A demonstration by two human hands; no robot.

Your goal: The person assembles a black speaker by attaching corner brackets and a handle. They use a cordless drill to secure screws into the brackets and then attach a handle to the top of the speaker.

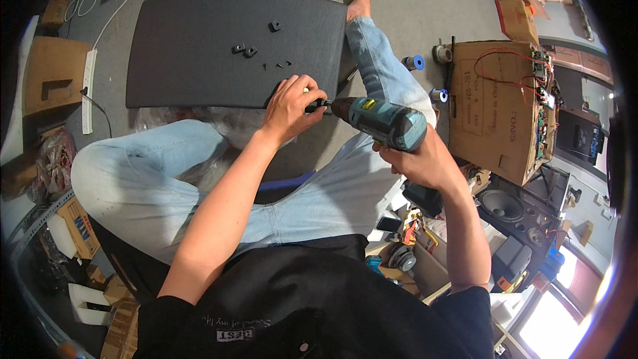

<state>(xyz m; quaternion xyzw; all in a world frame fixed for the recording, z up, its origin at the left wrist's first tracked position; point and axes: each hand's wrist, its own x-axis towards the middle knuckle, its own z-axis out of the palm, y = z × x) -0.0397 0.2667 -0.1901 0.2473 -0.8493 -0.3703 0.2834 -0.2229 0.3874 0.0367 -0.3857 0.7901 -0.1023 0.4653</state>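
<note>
My right hand (419, 163) is wrapped round the grip of a teal-and-black cordless drill (389, 123), which lies level with its nose pointing left. My left hand (290, 108) pinches a small black part (315, 106) at the near right corner of a large dark grey panel (199, 46). The drill's tip meets or nearly meets that part; the fingers hide most of it. On the panel rest a black foot-like block (276, 26), two similar blocks (244, 50) side by side, and several small dark screws (279, 64).
A cardboard box (492, 106) with wired circuit boards stands at the right, near blue-ended spools (414, 62). Below it are a speaker (502, 206) and a bin of tools (405, 256). A white power strip (88, 93) lies left of the panel. My bare foot (362, 1) is beside the panel.
</note>
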